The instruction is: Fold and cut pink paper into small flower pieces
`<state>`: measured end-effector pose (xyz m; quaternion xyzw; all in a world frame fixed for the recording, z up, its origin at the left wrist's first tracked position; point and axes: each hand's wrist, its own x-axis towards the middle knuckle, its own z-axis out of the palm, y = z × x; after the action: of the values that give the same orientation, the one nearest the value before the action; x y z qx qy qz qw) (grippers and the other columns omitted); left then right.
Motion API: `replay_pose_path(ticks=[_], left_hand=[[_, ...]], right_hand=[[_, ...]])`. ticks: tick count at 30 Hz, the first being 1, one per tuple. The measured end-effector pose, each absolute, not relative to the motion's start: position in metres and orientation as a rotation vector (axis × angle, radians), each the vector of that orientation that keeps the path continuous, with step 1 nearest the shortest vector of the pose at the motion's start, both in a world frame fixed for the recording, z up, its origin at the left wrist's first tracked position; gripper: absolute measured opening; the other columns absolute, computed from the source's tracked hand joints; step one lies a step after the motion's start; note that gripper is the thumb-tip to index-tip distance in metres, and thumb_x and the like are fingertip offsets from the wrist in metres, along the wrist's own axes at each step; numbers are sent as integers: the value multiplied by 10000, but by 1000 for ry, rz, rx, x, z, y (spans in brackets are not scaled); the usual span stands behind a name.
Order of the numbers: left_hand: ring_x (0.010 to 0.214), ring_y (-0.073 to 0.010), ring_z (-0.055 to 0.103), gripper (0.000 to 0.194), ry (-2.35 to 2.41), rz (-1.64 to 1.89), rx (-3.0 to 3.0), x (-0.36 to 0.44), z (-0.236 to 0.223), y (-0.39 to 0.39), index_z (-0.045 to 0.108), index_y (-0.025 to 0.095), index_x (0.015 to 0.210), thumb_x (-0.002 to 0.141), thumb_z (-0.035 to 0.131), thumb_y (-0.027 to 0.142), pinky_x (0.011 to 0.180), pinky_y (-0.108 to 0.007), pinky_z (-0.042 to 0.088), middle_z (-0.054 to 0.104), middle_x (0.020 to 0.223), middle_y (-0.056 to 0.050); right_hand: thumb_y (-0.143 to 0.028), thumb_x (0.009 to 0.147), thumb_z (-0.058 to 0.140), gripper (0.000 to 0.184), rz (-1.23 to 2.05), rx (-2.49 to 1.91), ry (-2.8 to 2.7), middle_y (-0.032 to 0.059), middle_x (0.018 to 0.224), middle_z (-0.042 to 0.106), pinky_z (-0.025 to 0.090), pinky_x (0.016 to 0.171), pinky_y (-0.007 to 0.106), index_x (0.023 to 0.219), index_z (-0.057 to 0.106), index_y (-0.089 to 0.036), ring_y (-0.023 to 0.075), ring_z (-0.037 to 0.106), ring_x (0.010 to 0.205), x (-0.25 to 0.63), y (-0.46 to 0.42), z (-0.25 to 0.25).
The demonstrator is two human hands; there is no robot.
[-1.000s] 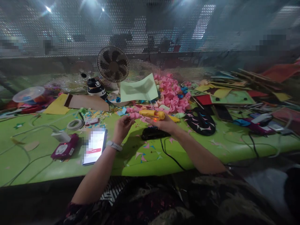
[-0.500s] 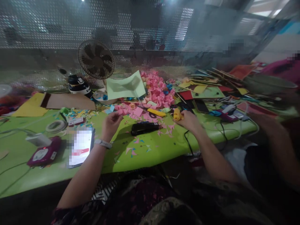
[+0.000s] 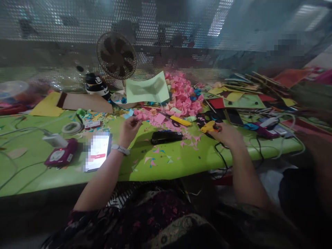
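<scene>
My left hand (image 3: 129, 130), with a pale wristband, is closed in a pinch on a small pink paper piece (image 3: 140, 116) at the left edge of the pink scraps. My right hand (image 3: 229, 134) grips a yellow glue gun (image 3: 208, 127) above the table, its narrow end towards the left. A black cord (image 3: 219, 152) hangs below that hand. Between my hands lies a black stapler (image 3: 166, 137) on the green tabletop (image 3: 178, 166). Behind it are a yellow-handled cutter (image 3: 181, 121) and dark scissors (image 3: 174, 122), partly covered by scraps.
Folded pink paper pieces (image 3: 183, 93) are heaped behind, beside a pale green sheet (image 3: 147, 89) and a fan (image 3: 116, 55). A lit phone (image 3: 98, 152), tape roll (image 3: 72, 128) and purple power box (image 3: 62, 152) lie left. Stacked card (image 3: 243, 100) and another person's arm (image 3: 317, 152) are at right.
The camera view has shifted, so the scene sits further right and higher. My right hand has turned the glue gun leftward and drawn it slightly nearer. My left hand still pinches pink paper.
</scene>
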<state>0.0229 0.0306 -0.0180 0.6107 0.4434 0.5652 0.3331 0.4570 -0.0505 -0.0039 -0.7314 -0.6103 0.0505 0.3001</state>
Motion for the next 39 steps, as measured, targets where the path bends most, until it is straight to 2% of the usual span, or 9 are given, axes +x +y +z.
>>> replay_pose_path(ticks=[1,3,7,9,12,19,29,35,39], left_hand=[[678,-153,686,228,1164,1484,1590,23,-18,31,672,158,784,764,751,370,629,-238,515,707,732,-43],[680,-148,684,199,1182,1495,1568,22,-16,32,675,154,799,774,748,338,633,-234,513,703,727,-39],[683,-144,699,151,1181,1519,1506,23,-18,34,658,153,782,798,723,288,634,-231,521,701,700,-31],[683,-140,707,173,1149,1534,1464,23,-20,35,656,157,789,798,731,312,640,-232,535,704,707,-23],[675,-131,708,244,1084,1543,1357,24,-23,37,660,158,786,773,767,377,661,-237,564,703,724,-16],[692,-124,719,315,992,1569,994,23,-16,39,649,152,779,733,817,415,660,-234,584,716,771,-19],[692,-123,717,253,1008,1551,902,22,-13,38,631,150,772,761,803,335,673,-244,573,716,779,-19],[700,-120,717,271,965,1512,944,29,-15,33,638,150,803,712,834,315,677,-234,567,701,769,-6],[700,-121,715,313,962,1491,998,33,-16,28,653,152,827,689,847,355,718,-267,591,710,808,-12]], right_hand=[[-415,669,787,252,32,-2102,-1600,119,821,659,477,800,499,771,607,-271,355,637,878,447,-51,5],[-427,789,681,184,-38,-2102,-1730,152,923,697,484,800,502,848,666,-253,368,655,920,418,-49,25],[-379,880,597,214,267,-1709,-2084,88,949,743,487,784,412,913,735,-220,276,675,857,338,-21,56],[-342,882,610,200,425,-1532,-2241,70,944,753,483,762,356,928,751,-207,234,676,852,297,3,60],[-264,901,603,192,442,-1381,-2531,62,1001,762,453,782,300,986,762,-198,199,671,907,245,39,56],[-257,857,696,233,315,-1551,-2828,72,1050,766,399,691,253,1066,757,-176,198,673,922,192,78,32],[-215,855,673,162,307,-1602,-2695,94,1025,766,391,688,271,981,758,-159,218,669,929,189,76,23],[-247,822,700,104,518,-1484,-2240,42,773,732,405,655,262,770,711,-158,166,633,722,212,62,23],[-246,781,717,106,635,-1434,-2050,30,732,720,425,649,267,715,693,-166,163,632,693,221,50,21]])
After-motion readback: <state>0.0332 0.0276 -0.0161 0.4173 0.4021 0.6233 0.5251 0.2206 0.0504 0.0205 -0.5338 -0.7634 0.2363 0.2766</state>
